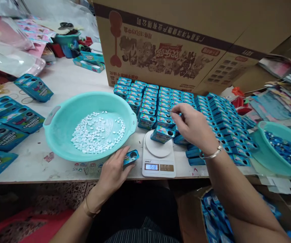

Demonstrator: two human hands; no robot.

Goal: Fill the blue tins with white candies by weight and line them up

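My left hand (pixel 113 170) grips a small blue candy box (pixel 131 157) at the table's front edge, its round top hole facing up. Right of it, a white kitchen scale (pixel 158 165) with a lit display carries another blue candy box (pixel 163 134) standing on its round plate. My right hand (pixel 192 125) hovers just above and right of that box, thumb and fingers pinched together; whatever may be between them is hidden. Left of the scale, a turquoise basin (pixel 59 145) holds many small white candies (pixel 92 133).
Rows of blue boxes (pixel 150 98) stand behind the scale and to its right. A large cardboard carton (pixel 140 44) rises behind them. At right, a second turquoise basin (pixel 269 152) holds blue caps or wrapped pieces. More boxes (pixel 29 118) stand at left; an open carton (pixel 191 216) sits below the table.
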